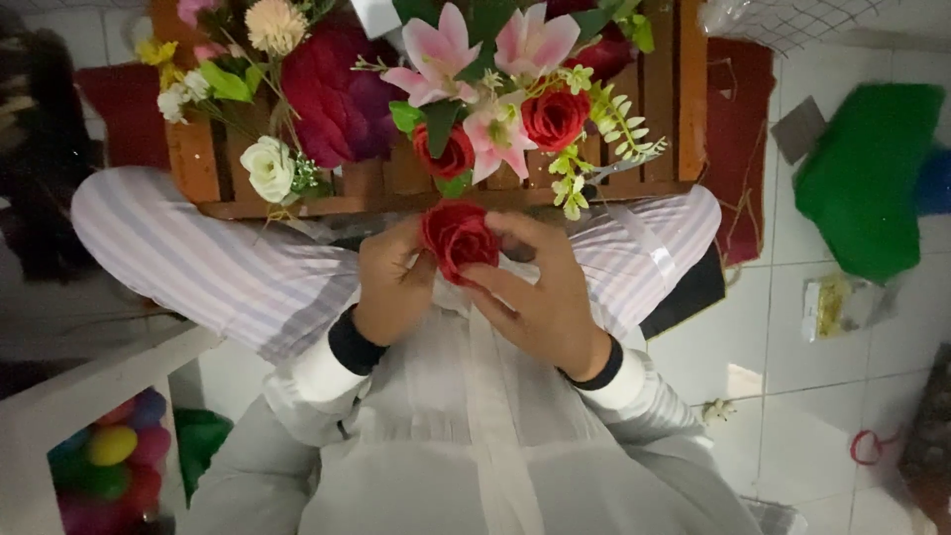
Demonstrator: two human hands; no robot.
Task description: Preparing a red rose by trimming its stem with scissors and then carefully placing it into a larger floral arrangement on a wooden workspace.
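Head view looks straight down on a person sitting cross-legged in pale striped clothes, both hands raised in front of the lap; the left hand [391, 287] and the right hand [540, 297] meet around a single red rose head [459, 238], which sits between them just below the near edge of a wooden crate [436, 203]; the left thumb and fingers press against the bloom's left side, while the right hand's fingers curl over its right side and underneath, so both hands are closed on the flower rather than spread; whether a stem hangs beneath it is hidden by the fingers.

Judging from how things lie, the arranging looks well under way but not finished: the crate already bears two red roses [555, 119], pink lilies [441, 54], a white rose [267, 166], a large dark magenta bloom [337, 94] and sprigs of light green leaves [594, 149]; the rose in hand is not yet among them, held apart from the crate and close to the body; the petals seem to be getting shaped or opened, though that is a reading, not something plainly shown.

Off to the side lie a green cloth [872, 188] on the white tiled floor and a bin of coloured balls [114, 461] at the lower left, well apart from the hands.
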